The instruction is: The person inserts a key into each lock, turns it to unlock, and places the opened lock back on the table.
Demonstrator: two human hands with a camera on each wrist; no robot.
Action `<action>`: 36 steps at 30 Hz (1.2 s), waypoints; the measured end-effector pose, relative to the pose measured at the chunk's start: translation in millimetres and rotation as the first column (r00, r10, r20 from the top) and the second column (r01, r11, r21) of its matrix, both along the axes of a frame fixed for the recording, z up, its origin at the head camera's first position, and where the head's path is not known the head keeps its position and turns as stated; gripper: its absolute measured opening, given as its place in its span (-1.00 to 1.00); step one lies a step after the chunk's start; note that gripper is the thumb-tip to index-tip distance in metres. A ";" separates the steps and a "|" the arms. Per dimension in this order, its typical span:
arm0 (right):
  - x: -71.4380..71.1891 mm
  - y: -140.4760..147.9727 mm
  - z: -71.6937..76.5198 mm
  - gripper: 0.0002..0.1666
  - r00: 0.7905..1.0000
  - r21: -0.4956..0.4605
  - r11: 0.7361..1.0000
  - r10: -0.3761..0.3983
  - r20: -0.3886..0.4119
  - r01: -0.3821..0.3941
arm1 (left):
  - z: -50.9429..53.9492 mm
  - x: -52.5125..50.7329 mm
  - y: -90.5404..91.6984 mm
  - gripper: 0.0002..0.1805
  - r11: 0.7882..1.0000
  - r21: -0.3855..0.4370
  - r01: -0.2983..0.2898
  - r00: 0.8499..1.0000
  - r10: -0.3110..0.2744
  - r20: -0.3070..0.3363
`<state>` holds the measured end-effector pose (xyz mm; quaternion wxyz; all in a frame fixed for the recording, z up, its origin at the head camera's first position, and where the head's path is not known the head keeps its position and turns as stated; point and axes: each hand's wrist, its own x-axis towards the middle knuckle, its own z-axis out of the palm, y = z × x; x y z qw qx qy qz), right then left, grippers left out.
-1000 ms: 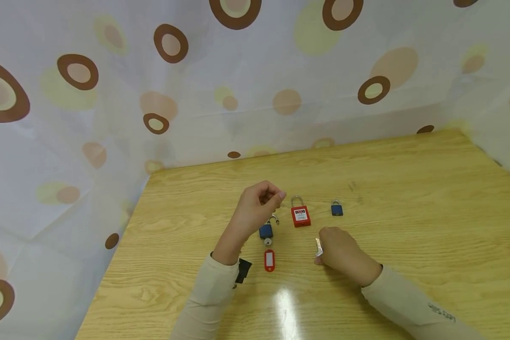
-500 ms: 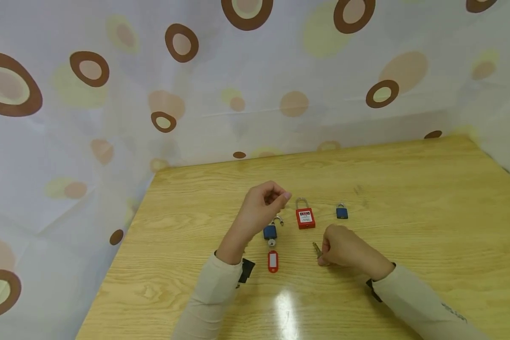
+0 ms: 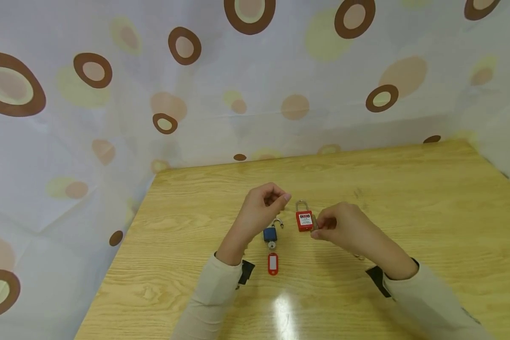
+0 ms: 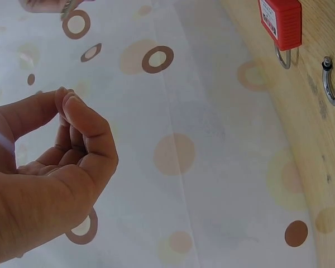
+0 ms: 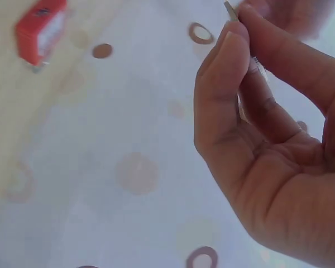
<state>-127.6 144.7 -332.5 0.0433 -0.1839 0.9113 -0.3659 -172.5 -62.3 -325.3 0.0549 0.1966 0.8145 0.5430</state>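
Note:
My right hand (image 3: 348, 229) pinches a key (image 3: 315, 222) between thumb and forefinger, just right of the red padlock (image 3: 303, 223). In the right wrist view, the key's thin metal tip (image 5: 230, 10) pokes out past the fingertips. The red padlock has a white label and its shackle points away from me. My left hand (image 3: 259, 210) hovers with curled fingers, thumb and fingertips meeting, and nothing visible between them. Just below it lies a blue padlock (image 3: 269, 234) with its shackle swung out, a key head (image 3: 272, 245) at its base and a red key tag (image 3: 273, 264).
Everything lies on a wooden table (image 3: 187, 226). A patterned white sheet (image 3: 255, 108) rises behind its back edge and along the left side. Black straps (image 3: 379, 281) sit at the wrists. A small metallic bit (image 3: 359, 257) shows near the right wrist.
My right hand has moved forward, bringing the key up beside the red padlock. The smaller blue padlock at the right is now hidden behind that hand. My left hand stays put.

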 end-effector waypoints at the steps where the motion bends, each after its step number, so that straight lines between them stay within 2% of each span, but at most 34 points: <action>1: 2.2 0.4 4.7 -0.86 1.000 -0.005 1.000 -0.011 -0.011 0.011 | 0.0 0.0 0.8 -0.85 1.000 -0.002 0.003 1.000 -0.003 -0.002; 7: 12.2 5.5 21.2 -0.83 0.996 -0.018 0.999 -0.043 -0.082 0.041 | -1.4 -0.2 5.4 -0.83 1.000 -0.016 0.018 1.000 -0.018 -0.014; 14: 15.6 11.6 30.2 -0.82 0.991 -0.059 0.995 -0.081 -0.106 0.075 | -4.1 -1.2 9.9 -0.82 0.999 -0.040 0.021 1.000 -0.022 -0.017; 17: 15.3 13.7 31.7 -0.83 0.989 -0.066 0.994 -0.096 -0.117 0.088 | -6.6 -2.5 11.6 -0.84 0.996 -0.092 0.004 1.000 -0.007 -0.022; 20: 15.1 16.7 33.1 -0.84 0.985 -0.062 0.993 -0.110 -0.129 0.103 | -12.8 -6.4 14.8 -0.83 0.983 -0.184 -0.011 1.000 0.007 -0.023; 24: 15.5 20.8 35.7 -0.84 0.983 -0.058 0.990 -0.136 -0.120 0.130 | -21.3 -16.3 24.4 -0.83 0.949 -0.317 -0.005 1.000 0.002 -0.010; 27: 16.4 23.4 37.6 -0.82 0.983 -0.056 0.988 -0.147 -0.110 0.141 | -26.2 -26.0 34.9 -0.83 0.914 -0.405 0.003 1.000 0.003 0.014; 30: 16.8 24.6 38.6 -0.82 0.983 -0.055 0.989 -0.146 -0.115 0.140 | -33.2 -36.7 45.1 -0.80 0.859 -0.512 -0.014 1.000 0.024 0.013; 32: 17.1 24.8 38.9 -0.83 0.982 -0.050 0.989 -0.143 -0.120 0.138 | -40.3 -42.6 51.3 -0.69 0.824 -0.565 -0.028 0.999 0.045 0.016; 35: 17.0 25.0 38.8 -0.83 0.985 -0.046 0.991 -0.129 -0.116 0.124 | -50.1 -46.0 59.4 -0.55 0.767 -0.640 -0.042 0.999 0.053 -0.002; 36: 17.1 25.1 38.8 -0.83 0.986 -0.046 0.992 -0.123 -0.112 0.119 | -52.7 -45.6 61.8 -0.52 0.755 -0.654 -0.043 0.999 0.053 -0.004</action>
